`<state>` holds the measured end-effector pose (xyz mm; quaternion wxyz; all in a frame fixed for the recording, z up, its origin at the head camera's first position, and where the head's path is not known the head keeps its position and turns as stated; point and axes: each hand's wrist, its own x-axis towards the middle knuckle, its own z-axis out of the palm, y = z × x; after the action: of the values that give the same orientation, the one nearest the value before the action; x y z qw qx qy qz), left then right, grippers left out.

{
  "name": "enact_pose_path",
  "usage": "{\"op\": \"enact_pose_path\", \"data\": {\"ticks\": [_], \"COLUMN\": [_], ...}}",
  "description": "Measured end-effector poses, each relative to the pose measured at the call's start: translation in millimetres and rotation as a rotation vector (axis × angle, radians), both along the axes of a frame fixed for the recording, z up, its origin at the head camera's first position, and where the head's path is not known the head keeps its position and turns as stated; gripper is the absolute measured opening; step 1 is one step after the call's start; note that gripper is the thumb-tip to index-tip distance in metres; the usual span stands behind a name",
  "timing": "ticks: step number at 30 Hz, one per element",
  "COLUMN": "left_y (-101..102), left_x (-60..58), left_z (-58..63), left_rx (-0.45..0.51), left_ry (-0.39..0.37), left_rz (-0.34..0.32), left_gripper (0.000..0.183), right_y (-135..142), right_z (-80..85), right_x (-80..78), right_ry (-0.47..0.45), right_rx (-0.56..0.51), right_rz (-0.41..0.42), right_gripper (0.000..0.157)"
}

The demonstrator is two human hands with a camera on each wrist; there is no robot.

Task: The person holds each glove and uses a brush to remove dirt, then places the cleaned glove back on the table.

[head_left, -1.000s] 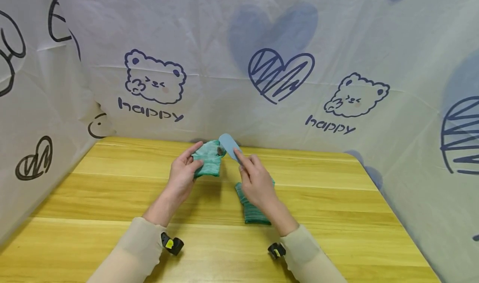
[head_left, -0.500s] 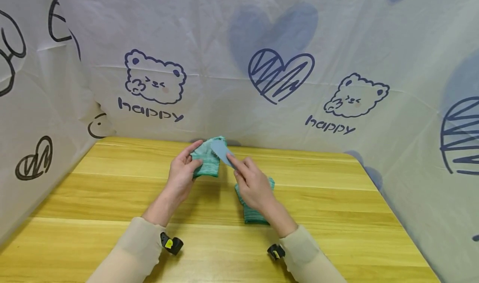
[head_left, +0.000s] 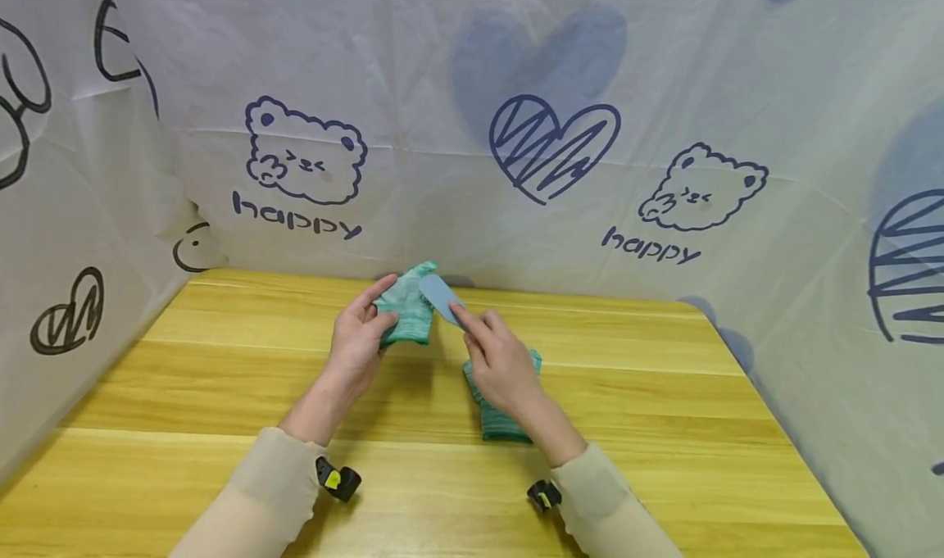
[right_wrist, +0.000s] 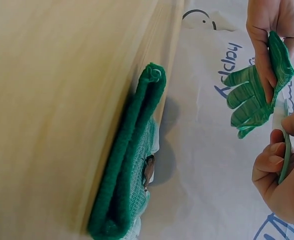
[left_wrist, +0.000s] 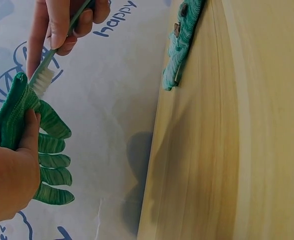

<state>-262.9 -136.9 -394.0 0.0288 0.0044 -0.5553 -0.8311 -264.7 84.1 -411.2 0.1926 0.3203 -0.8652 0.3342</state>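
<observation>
In the head view my left hand grips a green knitted glove above the table's far side, thumb on its near face. Its fingers fan out loosely in the left wrist view. My right hand holds a light blue brush, index finger stretched along its back. White bristles face the held glove, right at its thumb side. A second green glove lies on the table, partly hidden beneath my right hand. Brown bits cling to that glove in the right wrist view.
The wood-grain table ends at a white curtain printed with bears and hearts. A similar printed cloth hangs along the left side. Small black wrist cameras sit at both cuffs.
The brush has moved left and down onto the held glove, then slightly back right. The glove has tilted, its far end rising. A brown spot seen on it earlier no longer shows.
</observation>
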Motion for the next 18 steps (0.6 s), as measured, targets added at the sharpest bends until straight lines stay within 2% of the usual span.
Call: {"op": "enact_pose_path", "data": {"ticks": [12, 18], "left_y": [-0.9, -5.5], "left_x": [0.4, -0.9], "left_z": [1.8, 3.5], "left_rx": [0.035, 0.064], "left_ry": [0.014, 0.009], "left_rz": [0.011, 0.054], "left_gripper": [0.065, 0.065], "right_y": [1.6, 8.5], "right_z": [-0.6, -0.5], "right_x": [-3.1, -7.7], "right_ry": [-0.007, -0.077], "right_rx": [-0.028, -0.051], "right_rz": [-0.035, -0.140], "right_gripper": [0.047, 0.047]}}
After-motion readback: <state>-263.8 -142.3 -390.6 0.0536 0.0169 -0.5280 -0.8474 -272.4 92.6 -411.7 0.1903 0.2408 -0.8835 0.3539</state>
